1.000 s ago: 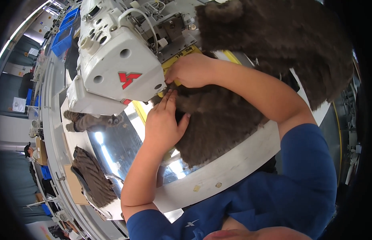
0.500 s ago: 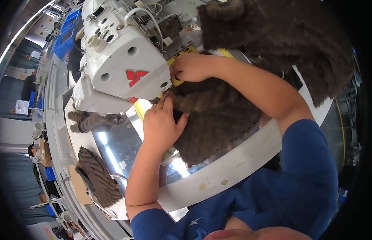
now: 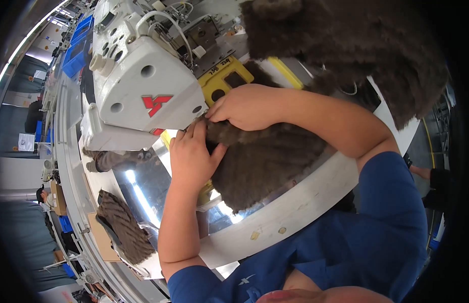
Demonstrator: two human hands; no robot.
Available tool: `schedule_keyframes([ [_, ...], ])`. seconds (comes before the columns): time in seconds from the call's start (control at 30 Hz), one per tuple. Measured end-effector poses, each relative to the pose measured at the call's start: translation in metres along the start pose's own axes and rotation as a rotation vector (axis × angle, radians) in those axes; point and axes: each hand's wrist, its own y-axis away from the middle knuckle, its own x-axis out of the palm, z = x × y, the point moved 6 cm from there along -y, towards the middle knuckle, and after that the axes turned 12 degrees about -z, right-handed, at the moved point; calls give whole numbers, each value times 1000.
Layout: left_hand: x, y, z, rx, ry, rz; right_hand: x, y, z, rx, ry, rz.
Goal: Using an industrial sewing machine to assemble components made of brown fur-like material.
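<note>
A white sewing machine head (image 3: 148, 86) with a red emblem stands at upper left, a yellow plate (image 3: 222, 78) beside it. Dark brown ribbed fur fabric (image 3: 267, 164) is spread on the table below my hands. My left hand (image 3: 191, 159) lies on its left edge, fingers stretched toward the machine and thumb apart. Just right of the machine's lower corner, my right hand (image 3: 252, 107) pinches a fold of the same fabric, fingers curled together. The fingertips of both hands are close together; the machine head hides the needle area.
A large brown fur piece (image 3: 345, 40) is heaped at upper right. Another ribbed fur piece (image 3: 124, 227) and a small rolled one (image 3: 116, 160) lie at left. Blue bins (image 3: 78, 55) stand along the far bench. The white table edge (image 3: 290, 219) curves before me.
My right hand has moved from the yellow plate down to the fabric beside my left hand, uncovering the plate. The view has shifted slightly. A person's arm now shows at the right rim.
</note>
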Motion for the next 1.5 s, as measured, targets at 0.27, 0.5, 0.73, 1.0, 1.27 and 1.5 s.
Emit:
schedule_keyframes([
  [0.27,0,-2,5,-65,97,61,3,-2,-3,57,25,56],
  [0.5,-12,-3,-1,-52,89,76,0,-2,4,59,30,98],
  [0.73,-13,1,-2,-72,99,139,3,0,10,81,50,124],
  [1.0,-22,8,-16,-26,100,178,-3,8,26,105,106,229],
  [1.27,-18,3,-19,-38,61,175,-7,7,18,131,89,328],
  [1.5,-22,7,-12,-64,24,197,-27,37,27,2,-114,231],
])
